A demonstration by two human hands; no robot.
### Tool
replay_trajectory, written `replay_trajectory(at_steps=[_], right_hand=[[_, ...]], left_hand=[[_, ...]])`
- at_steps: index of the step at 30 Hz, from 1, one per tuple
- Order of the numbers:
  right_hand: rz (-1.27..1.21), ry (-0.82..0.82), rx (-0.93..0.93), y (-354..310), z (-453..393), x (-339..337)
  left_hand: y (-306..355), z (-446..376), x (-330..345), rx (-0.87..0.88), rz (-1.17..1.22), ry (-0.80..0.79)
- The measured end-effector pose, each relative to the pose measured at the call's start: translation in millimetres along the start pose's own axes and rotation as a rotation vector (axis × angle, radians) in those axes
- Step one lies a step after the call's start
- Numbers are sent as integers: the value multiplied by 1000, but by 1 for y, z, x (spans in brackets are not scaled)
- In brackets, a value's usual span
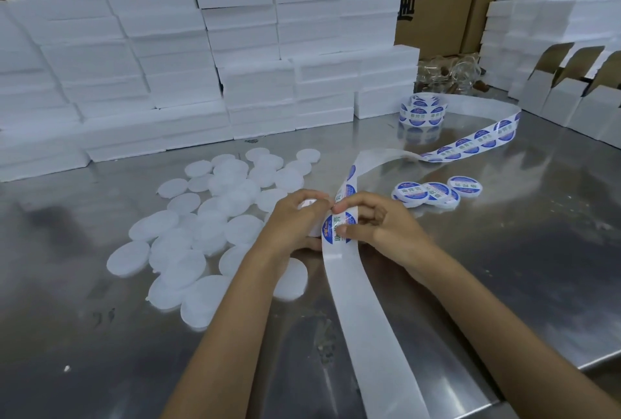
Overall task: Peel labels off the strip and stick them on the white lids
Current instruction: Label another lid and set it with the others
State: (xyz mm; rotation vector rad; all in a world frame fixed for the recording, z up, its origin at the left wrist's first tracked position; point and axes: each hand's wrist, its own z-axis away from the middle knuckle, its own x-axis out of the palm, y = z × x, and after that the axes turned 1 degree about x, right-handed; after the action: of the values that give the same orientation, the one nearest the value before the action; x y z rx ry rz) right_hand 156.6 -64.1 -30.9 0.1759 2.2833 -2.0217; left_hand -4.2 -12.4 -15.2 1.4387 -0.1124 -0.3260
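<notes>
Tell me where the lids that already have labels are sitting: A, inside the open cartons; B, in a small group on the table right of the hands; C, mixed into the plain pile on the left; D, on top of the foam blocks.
B: the labelled lids lie overlapping on the steel table, right of the right hand and apart from the plain lids on the left.
</notes>
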Motion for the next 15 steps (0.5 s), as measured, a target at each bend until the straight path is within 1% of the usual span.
replay_trajectory(at_steps=[3,7,9,13,15], right_hand=[[-29,9,-34,0,3,6],[14,87,-54,0,4,11],[97,140,-105,2,4,14],[358,244,-205,5,4,17],[428,271,-257,7,5,18]], left_hand=[[-1,1,-4,-37,116,-24],[-1,0,-5,-71,200,11],[-1,-1,-5,-77,199,19],[1,0,-6,-74,169,45],[1,0,-7,-75,149,41]])
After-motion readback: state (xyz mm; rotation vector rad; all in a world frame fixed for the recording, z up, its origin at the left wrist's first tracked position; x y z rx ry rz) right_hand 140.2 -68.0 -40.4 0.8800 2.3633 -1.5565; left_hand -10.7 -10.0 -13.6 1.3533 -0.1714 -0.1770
